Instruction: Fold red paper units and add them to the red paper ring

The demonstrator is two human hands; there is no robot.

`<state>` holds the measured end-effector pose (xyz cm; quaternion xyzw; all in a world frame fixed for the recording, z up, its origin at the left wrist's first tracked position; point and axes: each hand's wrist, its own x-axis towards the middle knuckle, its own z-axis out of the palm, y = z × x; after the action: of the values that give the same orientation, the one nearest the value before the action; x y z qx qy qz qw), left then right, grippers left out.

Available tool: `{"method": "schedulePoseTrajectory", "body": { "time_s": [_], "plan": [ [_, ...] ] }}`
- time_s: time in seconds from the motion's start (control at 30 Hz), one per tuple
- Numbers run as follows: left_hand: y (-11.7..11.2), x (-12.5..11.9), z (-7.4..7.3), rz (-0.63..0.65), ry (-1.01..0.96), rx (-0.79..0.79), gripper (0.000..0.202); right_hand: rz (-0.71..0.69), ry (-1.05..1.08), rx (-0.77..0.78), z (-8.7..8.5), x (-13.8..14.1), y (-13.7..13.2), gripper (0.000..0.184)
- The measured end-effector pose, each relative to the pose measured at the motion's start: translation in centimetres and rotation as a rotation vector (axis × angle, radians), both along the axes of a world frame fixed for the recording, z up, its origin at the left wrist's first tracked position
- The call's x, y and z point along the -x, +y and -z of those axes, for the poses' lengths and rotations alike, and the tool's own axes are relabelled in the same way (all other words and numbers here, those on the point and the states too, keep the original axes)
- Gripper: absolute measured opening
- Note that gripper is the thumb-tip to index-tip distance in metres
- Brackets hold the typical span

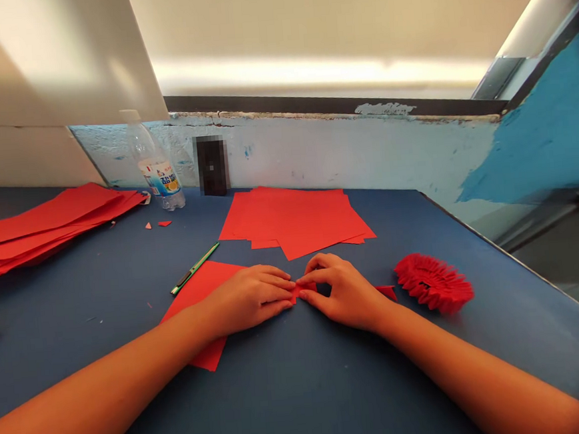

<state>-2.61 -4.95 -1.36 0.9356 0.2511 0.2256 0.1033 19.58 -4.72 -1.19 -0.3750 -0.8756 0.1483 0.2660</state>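
Blue-topped table [294, 397] against a scuffed pale wall [324, 151], and all the action is dead centre! The small folded piece of red paper [306, 288] sits between 2 hands, just above the table, its long axis running roughly left to right, one end tucked under the left hand [246, 300] and the other poking toward the right hand [343, 293]. Left fingers [275, 286] lie closed together, tips pressed on the paper. Right thumb and forefinger [318, 265] curve around it from the other side, a small gap showing behind them, and both hands are gripping the piece tip to tip!

Under the left wrist, a red paper sheet [200, 301] lies tilted across the table. Just past the right hand sits a small red paper scrap [386, 292], and further right a fluffy, finely cut red paper fan [434, 284]. Up ahead, a loose pile of red paper squares [294, 220] spreads out, with a green craft knife [195, 268] lying diagonally near it. Over on the left, a long stack of red paper [44, 226], 2 tiny red offcuts [164, 223], and a plastic bottle [158, 167] by the wall, beside a dark object [212, 165] too blurred to make out!
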Motion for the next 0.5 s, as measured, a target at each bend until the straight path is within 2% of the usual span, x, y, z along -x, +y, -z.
{"method": "schedulePoseTrajectory", "body": {
  "time_s": [0.23, 0.4, 0.5],
  "plan": [
    [-0.1, -0.3, -0.7, 0.009, 0.066, -0.045, 0.027, -0.001, -0.019, 0.003, 0.0, -0.1, 0.0, 0.012],
    [-0.2, -0.4, -1.0, -0.014, 0.088, -0.038, 0.025, -0.032, -0.073, -0.066, 0.0, -0.1, -0.2, 0.02],
    [-0.5, -0.6, -1.4, -0.017, 0.099, -0.08, 0.025, -0.056, -0.14, -0.117, -0.2, -0.1, -0.3, 0.018]
  ]
}}
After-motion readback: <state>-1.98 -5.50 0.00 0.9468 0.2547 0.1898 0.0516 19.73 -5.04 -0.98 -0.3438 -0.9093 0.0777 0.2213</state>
